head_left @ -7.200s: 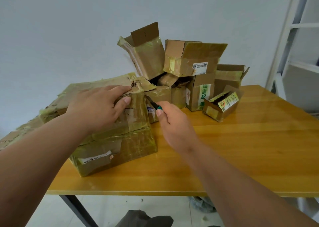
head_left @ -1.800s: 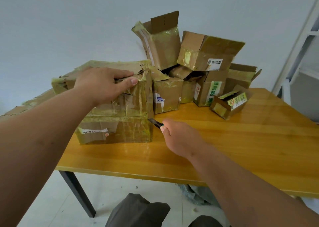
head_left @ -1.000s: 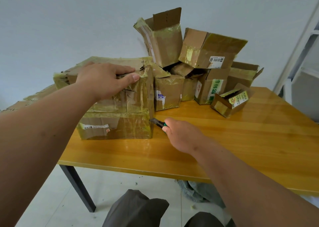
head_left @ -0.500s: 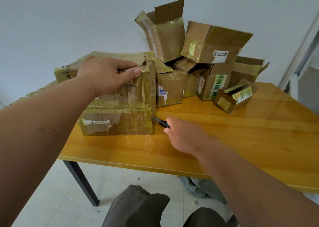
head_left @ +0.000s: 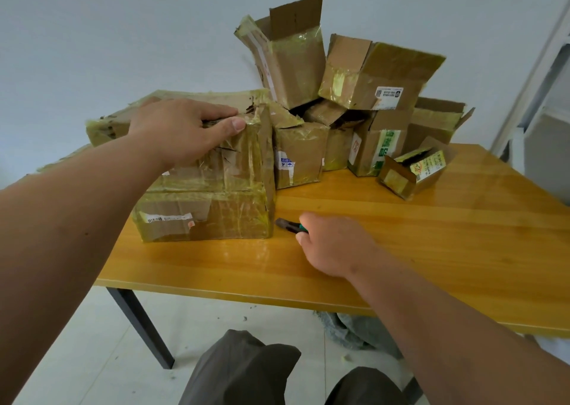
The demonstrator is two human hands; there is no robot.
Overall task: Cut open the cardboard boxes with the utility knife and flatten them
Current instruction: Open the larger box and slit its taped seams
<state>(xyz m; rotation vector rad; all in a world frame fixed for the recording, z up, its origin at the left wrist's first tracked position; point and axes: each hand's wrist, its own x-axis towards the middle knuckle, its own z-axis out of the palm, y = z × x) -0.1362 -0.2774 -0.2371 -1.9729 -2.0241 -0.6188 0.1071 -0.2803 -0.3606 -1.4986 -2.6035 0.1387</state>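
A large taped cardboard box (head_left: 212, 201) stands at the left of the wooden table (head_left: 431, 250). My left hand (head_left: 182, 130) grips its top front edge, fingers over the top and thumb on the front face. My right hand (head_left: 333, 244) holds a green and black utility knife (head_left: 288, 225) just above the table. The knife's tip points at the box's lower right corner, a small gap from it. Whether a blade is out I cannot tell.
A pile of several smaller opened boxes (head_left: 354, 96) stands behind against the white wall, one small box (head_left: 413, 170) lying apart at the right. Flattened cardboard (head_left: 61, 161) lies at the far left. A white frame (head_left: 530, 74) stands at the right. My knees (head_left: 246, 370) are below the table's edge.
Over the seconds the knife came down along the box's right front corner to the table. In the last half second it drew slightly away from the corner. My left hand kept its grip.
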